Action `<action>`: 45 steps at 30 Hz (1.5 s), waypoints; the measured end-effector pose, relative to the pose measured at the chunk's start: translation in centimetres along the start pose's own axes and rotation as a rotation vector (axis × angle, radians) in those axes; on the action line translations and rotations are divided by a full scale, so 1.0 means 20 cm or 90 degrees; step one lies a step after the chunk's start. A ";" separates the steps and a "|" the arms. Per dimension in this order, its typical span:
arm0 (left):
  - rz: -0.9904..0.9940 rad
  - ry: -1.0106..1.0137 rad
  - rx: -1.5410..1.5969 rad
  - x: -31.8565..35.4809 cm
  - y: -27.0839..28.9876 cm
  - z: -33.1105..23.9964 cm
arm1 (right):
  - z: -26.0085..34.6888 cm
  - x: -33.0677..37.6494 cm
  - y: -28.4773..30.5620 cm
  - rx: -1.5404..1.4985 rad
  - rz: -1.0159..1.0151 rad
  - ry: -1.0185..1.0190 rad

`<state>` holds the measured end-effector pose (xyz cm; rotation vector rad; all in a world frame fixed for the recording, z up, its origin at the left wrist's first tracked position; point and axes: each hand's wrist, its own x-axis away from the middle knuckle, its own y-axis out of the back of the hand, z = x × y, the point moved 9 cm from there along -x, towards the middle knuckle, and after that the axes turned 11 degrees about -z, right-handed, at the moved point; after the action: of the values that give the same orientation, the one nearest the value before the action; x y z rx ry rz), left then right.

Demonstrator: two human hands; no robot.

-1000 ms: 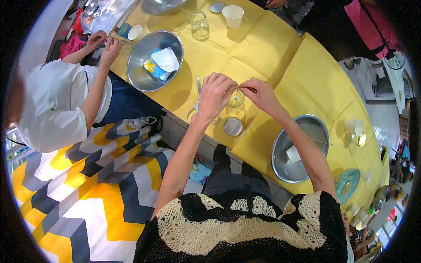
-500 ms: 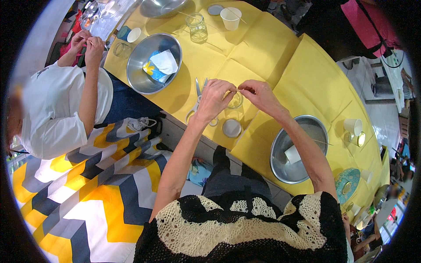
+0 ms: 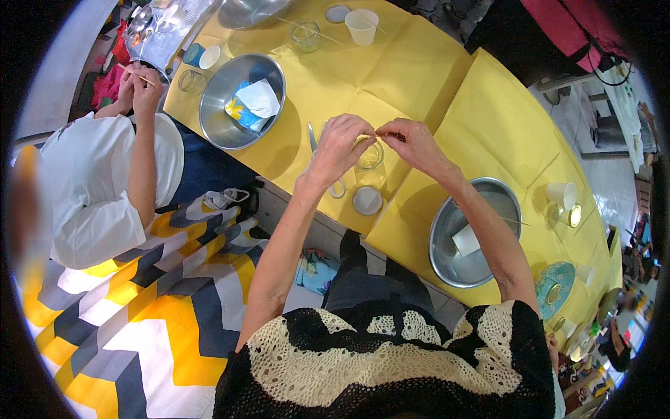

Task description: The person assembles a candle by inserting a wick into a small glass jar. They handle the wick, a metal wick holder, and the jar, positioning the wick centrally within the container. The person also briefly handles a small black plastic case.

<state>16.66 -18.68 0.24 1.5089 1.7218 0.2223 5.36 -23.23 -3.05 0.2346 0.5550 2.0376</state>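
My left hand point(image 3: 342, 148) and my right hand point(image 3: 417, 149) meet above the table, fingertips pinched close together. Whatever they pinch is too small to make out. Just beneath them an open glass jar point(image 3: 370, 155) stands on the yellow table cover point(image 3: 426, 209). A round, pale lid point(image 3: 367, 200) lies on the near side of the jar. Scissors point(image 3: 337, 189) with light handles rest by my left wrist, which partly hides them.
A steel bowl point(image 3: 213, 108) with a blue-and-white packet point(image 3: 257, 101) stands left; another bowl point(image 3: 481, 271) holds a white cup point(image 3: 466, 240) beneath my right forearm. Farther off are a glass jar point(image 3: 306, 36) and paper cup point(image 3: 362, 26). A co-worker's hands point(image 3: 142, 87) hold a thin stick.
My hands stay pinched together over the jar, with only a slight shift. The co-worker's hands have turned, and a thin stick now shows in them. The whole view has moved slightly.
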 end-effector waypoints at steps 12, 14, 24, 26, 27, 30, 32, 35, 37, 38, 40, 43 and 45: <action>-0.085 0.057 -0.021 0.20 0.20 -0.06 | -0.14 0.07 -0.07 -0.092 -0.011 -0.087; -0.103 0.113 -0.032 0.28 0.16 -0.01 | -0.13 0.08 -0.07 -0.127 -0.003 -0.102; -0.048 0.109 -0.058 0.22 -0.01 0.15 | 0.00 0.08 0.01 -0.230 0.075 -0.210; -0.035 0.119 -0.050 0.22 -0.03 0.16 | 0.03 0.08 0.03 -0.246 0.084 -0.226; -0.039 0.106 -0.045 0.21 -0.03 0.15 | 0.04 0.08 0.03 -0.254 0.089 -0.234; -0.064 0.091 -0.029 0.19 -0.01 0.12 | 0.03 0.08 0.04 -0.250 0.108 -0.281; -0.097 0.109 -0.015 0.17 0.01 0.10 | 0.05 0.08 0.05 -0.255 0.077 -0.262; -0.153 0.348 0.175 0.20 0.03 0.14 | 0.05 0.06 0.06 -0.207 0.039 -0.200; -0.165 0.420 0.296 0.22 0.00 0.14 | 0.06 0.05 0.07 -0.166 0.016 -0.159; -0.172 0.455 0.358 0.22 -0.02 0.14 | 0.09 0.05 0.08 -0.148 0.003 -0.143; -0.187 0.488 0.433 0.23 -0.04 0.14 | 0.13 0.04 0.09 -0.114 -0.011 -0.118; -0.188 0.518 0.465 0.25 -0.07 0.17 | 0.18 0.03 0.10 -0.065 -0.011 -0.098; -0.147 0.480 0.397 0.21 -0.04 0.16 | 0.19 0.03 0.12 -0.038 -0.015 -0.102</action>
<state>18.39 -16.26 -4.23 1.7588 2.7381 0.1446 4.71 -22.67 1.32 0.3509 0.3949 1.9884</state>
